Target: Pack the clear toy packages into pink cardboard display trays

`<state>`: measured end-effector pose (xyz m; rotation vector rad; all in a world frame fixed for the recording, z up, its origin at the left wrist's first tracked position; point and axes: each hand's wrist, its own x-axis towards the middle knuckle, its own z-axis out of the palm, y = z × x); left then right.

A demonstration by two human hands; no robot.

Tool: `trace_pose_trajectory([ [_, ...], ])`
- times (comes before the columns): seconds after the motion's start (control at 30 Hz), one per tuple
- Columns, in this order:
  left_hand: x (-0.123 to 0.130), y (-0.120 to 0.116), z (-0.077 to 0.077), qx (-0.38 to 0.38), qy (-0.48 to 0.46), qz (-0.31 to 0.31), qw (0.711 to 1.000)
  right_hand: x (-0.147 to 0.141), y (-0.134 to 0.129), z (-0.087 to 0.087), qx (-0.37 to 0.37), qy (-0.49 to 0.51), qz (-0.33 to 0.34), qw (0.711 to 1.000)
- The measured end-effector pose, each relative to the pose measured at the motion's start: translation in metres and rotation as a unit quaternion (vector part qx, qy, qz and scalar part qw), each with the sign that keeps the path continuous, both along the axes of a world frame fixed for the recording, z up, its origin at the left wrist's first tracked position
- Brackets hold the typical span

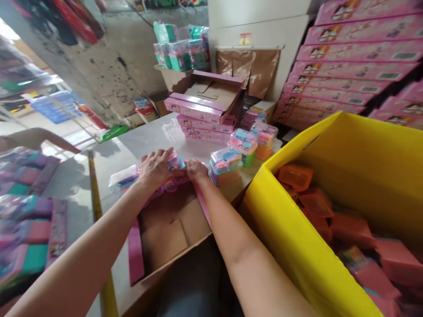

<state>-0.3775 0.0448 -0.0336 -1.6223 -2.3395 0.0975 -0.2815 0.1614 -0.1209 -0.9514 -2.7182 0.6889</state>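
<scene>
An open pink cardboard tray box (172,233) lies on the table in front of me, its near part bare brown card. At its far end, my left hand (154,168) is wrapped over a small clear-lidded plastic case (176,160) with pink and blue contents. My right hand (197,171) is closed at the far right corner of the box, close to that case; what its fingers grip is hidden. Left of my left hand lie more clear-packed pieces (124,177). Stacked cases with clear lids (225,160) stand just beyond my right hand.
A yellow bin (264,198) with orange and red cases stands at the right. Behind the table centre are stacked pink boxes (201,110). Taller stacks of pink boxes (350,53) rise at the back right. Filled trays (29,237) and a yellow strip (95,198) are at the left.
</scene>
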Motion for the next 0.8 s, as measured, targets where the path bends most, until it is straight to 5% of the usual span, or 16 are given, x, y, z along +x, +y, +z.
trace_pose_trajectory([
  [0.23, 0.016, -0.007, 0.002, 0.052, -0.07, 0.005, 0.996, 0.018, -0.017, 0.0, 0.064, 0.054, -0.049, 0.995],
  [0.33, 0.026, -0.049, 0.005, 0.192, -0.082, -0.021, 0.978, 0.039, -0.046, 0.002, 0.102, 0.161, -0.142, 0.971],
  [0.43, 0.029, -0.114, -0.013, 0.343, -0.104, 0.127, 0.925, 0.057, -0.091, 0.004, 0.113, 0.264, -0.065, 0.956],
  [0.5, 0.024, -0.152, -0.034, 0.289, -0.176, 0.272, 0.901, 0.056, -0.122, 0.007, 0.101, 0.233, 0.069, 0.965],
  [0.57, 0.016, -0.176, -0.055, 0.175, -0.256, 0.342, 0.887, 0.045, -0.146, 0.009, 0.089, 0.162, 0.153, 0.971],
  [0.67, 0.006, -0.182, -0.071, 0.091, -0.303, 0.354, 0.88, 0.024, -0.165, 0.009, 0.088, 0.057, 0.208, 0.972],
  [0.8, 0.0, -0.169, -0.067, 0.059, -0.303, 0.372, 0.875, 0.001, -0.173, 0.009, 0.104, -0.05, 0.255, 0.96],
])
